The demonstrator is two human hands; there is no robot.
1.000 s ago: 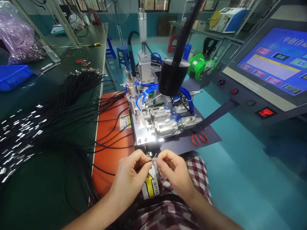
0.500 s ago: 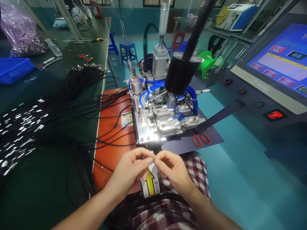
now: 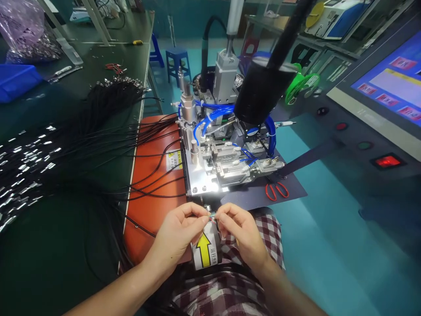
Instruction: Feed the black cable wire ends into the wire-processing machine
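Observation:
My left hand (image 3: 182,226) and my right hand (image 3: 239,228) meet just in front of the machine, thumbs and forefingers pinched. Between the fingertips shows a tiny bundle of thin coloured wires (image 3: 212,218), with hints of red and green. Both hands pinch at these wires; the finer detail is too small to make out. Below them lies a cylinder with a white label and yellow arrow (image 3: 204,252). Just beyond the fingers stands the metal fixture (image 3: 200,180) of the machine, with blue air tubes (image 3: 213,117).
Black cables (image 3: 112,103) with shiny ends spread over the dark bench (image 3: 42,245) and across an orange plate (image 3: 154,215). Red-handled scissors (image 3: 276,192) lie on the dark plate at right. A black cylindrical lamp-like part (image 3: 259,94) overhangs the machine. A touchscreen panel (image 3: 388,87) stands right.
The view has shifted slightly. My right fingers have shifted a little and the coloured wires show more between the fingertips. My left hand keeps its pinch.

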